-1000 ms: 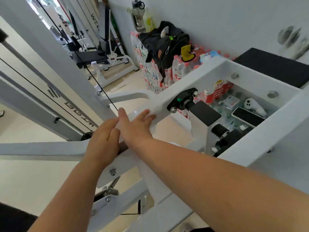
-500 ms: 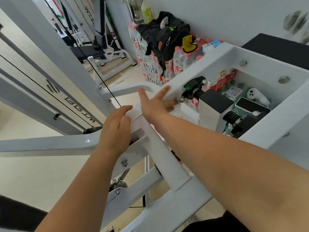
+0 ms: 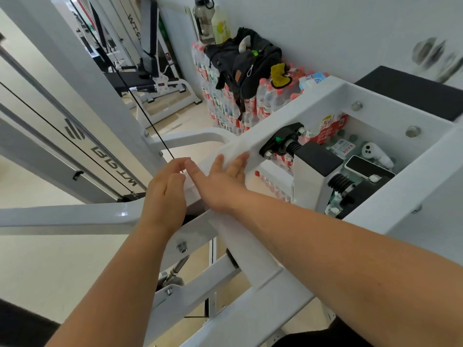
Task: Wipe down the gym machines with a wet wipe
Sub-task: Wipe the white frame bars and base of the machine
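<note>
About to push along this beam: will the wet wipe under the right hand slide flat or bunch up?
Likely floppy: the wet wipe lies wrinkled over the beam. It may bunch beyond the fingertips, where nothing pins it; the right hand presses flat on the rest.

Two hands: one left hand [image 3: 165, 194] and one right hand [image 3: 220, 181]. One wet wipe [image 3: 233, 151]. One white machine frame [image 3: 263, 284], with two large bolts [image 3: 413, 131] on its inner wall. Two black cables [image 3: 140, 106]. One black backpack [image 3: 240, 63] and one yellow cloth [image 3: 278, 73] on the stacked water bottles [image 3: 265, 98], which are too many to count. One dark jug [image 3: 204, 21], one yellow-green bottle [image 3: 221, 26]. One phone [image 3: 368, 169], one white controller [image 3: 375, 152]. One black pad [image 3: 413, 91]. One bench [image 3: 135, 80].
</note>
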`<act>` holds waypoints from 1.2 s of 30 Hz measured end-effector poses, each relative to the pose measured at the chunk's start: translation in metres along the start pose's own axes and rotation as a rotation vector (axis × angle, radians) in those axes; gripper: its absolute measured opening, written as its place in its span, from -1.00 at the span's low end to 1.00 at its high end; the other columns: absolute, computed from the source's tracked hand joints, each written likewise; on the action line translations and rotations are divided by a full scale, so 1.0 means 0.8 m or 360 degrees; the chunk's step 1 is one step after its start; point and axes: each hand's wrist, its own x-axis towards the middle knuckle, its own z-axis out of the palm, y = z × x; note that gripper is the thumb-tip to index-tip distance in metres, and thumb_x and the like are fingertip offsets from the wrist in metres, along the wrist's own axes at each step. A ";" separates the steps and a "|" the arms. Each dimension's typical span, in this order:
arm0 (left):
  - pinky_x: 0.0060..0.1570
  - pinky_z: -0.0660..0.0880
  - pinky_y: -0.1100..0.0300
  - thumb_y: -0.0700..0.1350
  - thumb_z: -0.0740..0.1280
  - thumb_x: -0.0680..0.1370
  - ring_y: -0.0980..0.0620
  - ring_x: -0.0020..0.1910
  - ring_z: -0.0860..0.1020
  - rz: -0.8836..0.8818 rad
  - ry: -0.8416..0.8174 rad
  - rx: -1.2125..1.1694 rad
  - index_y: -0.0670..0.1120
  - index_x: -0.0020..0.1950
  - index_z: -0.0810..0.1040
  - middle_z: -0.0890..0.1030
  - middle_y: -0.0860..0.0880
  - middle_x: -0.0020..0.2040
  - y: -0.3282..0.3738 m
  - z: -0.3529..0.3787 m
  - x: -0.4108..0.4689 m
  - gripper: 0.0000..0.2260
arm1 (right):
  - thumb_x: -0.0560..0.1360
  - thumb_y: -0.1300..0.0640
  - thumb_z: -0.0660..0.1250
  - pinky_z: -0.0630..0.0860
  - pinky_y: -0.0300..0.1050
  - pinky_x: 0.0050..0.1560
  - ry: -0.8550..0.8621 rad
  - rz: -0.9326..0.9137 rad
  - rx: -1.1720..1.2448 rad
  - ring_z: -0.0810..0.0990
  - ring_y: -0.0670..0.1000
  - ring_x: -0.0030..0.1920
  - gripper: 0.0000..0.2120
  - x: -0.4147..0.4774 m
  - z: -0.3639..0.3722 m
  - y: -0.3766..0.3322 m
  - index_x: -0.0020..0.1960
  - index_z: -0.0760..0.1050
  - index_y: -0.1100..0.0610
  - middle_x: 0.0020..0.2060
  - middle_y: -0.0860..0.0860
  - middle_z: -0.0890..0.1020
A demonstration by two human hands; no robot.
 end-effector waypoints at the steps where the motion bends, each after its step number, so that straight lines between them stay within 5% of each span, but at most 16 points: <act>1: 0.20 0.43 0.07 0.00 0.04 0.53 0.06 0.20 0.49 -0.0011 -0.0004 0.0043 0.04 0.32 0.54 0.58 0.05 0.22 -0.002 0.000 0.001 -0.56 | 0.53 -0.54 -0.12 -0.36 0.17 0.56 0.0022 -0.0015 -0.0088 -0.51 0.25 0.55 -0.03 0.001 -0.002 0.005 0.66 -0.33 0.06 0.48 0.26 -0.58; 4: 0.28 0.47 0.10 0.05 0.04 0.50 0.02 0.32 0.46 -0.0064 -0.0039 0.0041 0.06 0.40 0.52 0.53 0.02 0.36 -0.004 0.002 0.003 -0.48 | 0.55 -0.50 -0.22 -0.42 0.19 0.57 0.0037 -0.0252 -0.0578 -0.54 0.19 0.54 -0.05 0.001 0.001 0.020 0.65 -0.33 0.14 0.56 0.20 -0.47; 7: 0.09 0.46 0.28 0.03 0.03 0.50 0.03 0.27 0.45 -0.0065 -0.0079 0.0074 0.05 0.43 0.49 0.52 -0.01 0.36 -0.003 0.005 0.002 -0.47 | 0.59 -0.43 -0.26 -0.41 0.20 0.57 -0.0134 -0.0426 -0.0914 -0.45 0.13 0.59 -0.12 0.016 -0.013 0.018 0.66 -0.28 0.16 0.63 0.14 -0.34; 12: 0.36 0.39 -0.06 0.10 0.00 0.53 0.00 0.37 0.40 -0.0016 -0.0177 0.0271 0.10 0.52 0.39 0.47 0.01 0.44 -0.001 0.003 -0.003 -0.44 | 0.57 -0.47 -0.27 -0.29 0.12 0.62 0.0014 -0.0498 -0.1358 -0.26 0.11 0.65 -0.09 0.068 -0.079 0.025 0.67 -0.24 0.15 0.66 0.15 -0.20; 17: 0.31 0.32 -0.01 0.08 -0.03 0.55 -0.04 0.36 0.39 0.0124 -0.0219 0.0755 0.02 0.54 0.36 0.47 -0.05 0.44 0.005 0.009 -0.007 -0.43 | 0.52 -0.53 -0.28 -0.26 0.13 0.62 0.0204 -0.0271 -0.1452 -0.22 0.14 0.66 -0.03 0.093 -0.149 0.058 0.68 -0.23 0.14 0.66 0.16 -0.16; 22: 0.32 0.36 -0.11 0.19 -0.10 0.51 -0.12 0.35 0.43 0.0200 -0.0204 0.1147 -0.02 0.52 0.41 0.50 -0.07 0.42 0.018 0.018 -0.008 -0.33 | 0.28 -0.64 -0.49 0.02 0.24 0.61 -0.0054 -0.0405 -0.1518 0.01 0.24 0.64 0.24 0.111 -0.212 0.069 0.67 0.01 0.13 0.64 0.23 0.05; 24: 0.33 0.35 -0.12 0.20 -0.09 0.50 -0.14 0.37 0.43 0.0195 -0.0192 0.1200 -0.02 0.53 0.40 0.50 -0.08 0.43 0.040 0.032 -0.010 -0.32 | 0.57 -0.45 -0.25 0.20 0.25 0.51 -0.0096 -0.0375 -0.1468 0.20 0.30 0.55 -0.12 0.096 -0.241 0.071 0.63 0.10 0.15 0.56 0.30 0.22; 26: 0.38 0.32 -0.08 0.21 -0.11 0.47 -0.13 0.41 0.41 0.0200 -0.0206 0.1198 -0.02 0.55 0.37 0.47 -0.08 0.47 0.068 0.056 -0.010 -0.28 | 0.76 -0.03 -0.06 0.25 0.14 0.45 -0.0086 -0.0569 -0.1385 0.29 0.26 0.49 -0.53 0.070 -0.270 0.077 0.62 0.11 0.13 0.51 0.27 0.31; 27: 0.43 0.27 -0.06 0.22 -0.13 0.45 -0.11 0.45 0.37 0.0192 -0.0242 0.1204 0.00 0.58 0.32 0.42 -0.06 0.51 0.082 0.071 -0.010 -0.25 | 0.77 -0.01 -0.05 0.17 0.03 0.48 -0.0155 -0.0664 -0.1399 0.24 0.19 0.54 -0.53 0.049 -0.280 0.084 0.63 0.11 0.12 0.56 0.21 0.28; 29: 0.53 0.14 -0.03 0.24 -0.17 0.44 -0.04 0.56 0.22 0.0151 -0.0323 0.1214 0.06 0.64 0.17 0.26 0.00 0.61 0.100 0.102 -0.007 -0.23 | 0.63 -0.28 -0.12 -0.02 -0.19 0.53 -0.0378 -0.0777 -0.1301 0.05 -0.07 0.62 -0.29 0.003 -0.302 0.106 0.67 0.08 0.04 0.65 0.02 0.14; 31: 0.60 0.04 -0.05 0.23 -0.08 0.51 -0.01 0.63 0.06 0.0080 -0.0368 0.1252 0.08 0.66 0.04 0.09 0.03 0.66 0.107 0.128 0.000 -0.30 | 0.48 -0.44 -0.16 -0.18 -0.15 0.59 -0.0606 -0.0884 -0.1364 -0.15 -0.27 0.57 -0.16 -0.024 -0.312 0.137 0.67 -0.06 -0.10 0.66 -0.12 -0.04; 34: 0.61 -0.03 -0.11 0.14 0.11 0.64 -0.02 0.65 -0.08 -0.0110 -0.0435 0.1377 0.02 0.67 -0.12 -0.11 0.02 0.68 0.101 0.155 0.015 -0.32 | 0.49 -0.52 -0.17 -0.42 -0.15 0.53 -0.0878 -0.1037 -0.1715 -0.53 -0.24 0.50 -0.11 -0.039 -0.312 0.186 0.63 -0.40 -0.10 0.56 -0.14 -0.46; 36: 0.62 -0.07 -0.05 0.12 0.15 0.65 -0.02 0.65 -0.15 -0.0243 -0.0455 0.1376 0.00 0.67 -0.17 -0.18 0.02 0.68 0.096 0.170 0.020 -0.28 | 0.50 -0.52 -0.17 -0.49 -0.19 0.47 -0.0922 -0.1138 -0.1767 -0.60 -0.21 0.47 -0.10 -0.032 -0.313 0.190 0.60 -0.48 -0.08 0.52 -0.13 -0.54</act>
